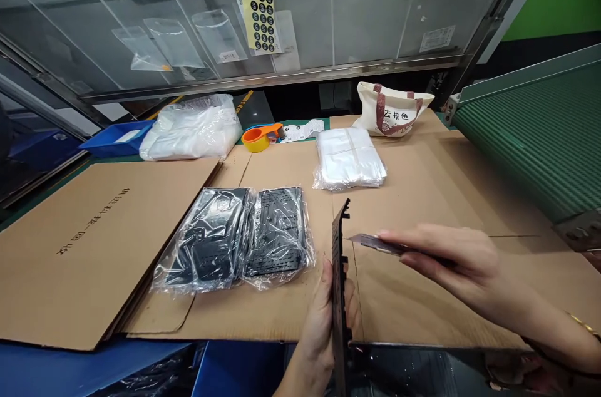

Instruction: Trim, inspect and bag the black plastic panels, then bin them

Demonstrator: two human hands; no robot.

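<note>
My left hand (323, 315) grips a thin black plastic panel (339, 297), held up edge-on near the front of the table, with small tabs along its right side. In my right hand (453, 259) is a utility knife (378, 243), its blade pointing left, close to the panel's edge. Whether the blade touches the panel I cannot tell. To the left lie two clear plastic bags with black panels inside, one bag (211, 234) beside the other bag (277, 231).
Flattened cardboard (94, 240) is stacked at left. Behind are a blue tray (115, 137), a plastic-wrapped white bundle (192, 128), an orange tape dispenser (263, 136), a stack of clear bags (350, 159) and a cloth tote (392, 109). A green conveyor belt (535, 128) runs along the right.
</note>
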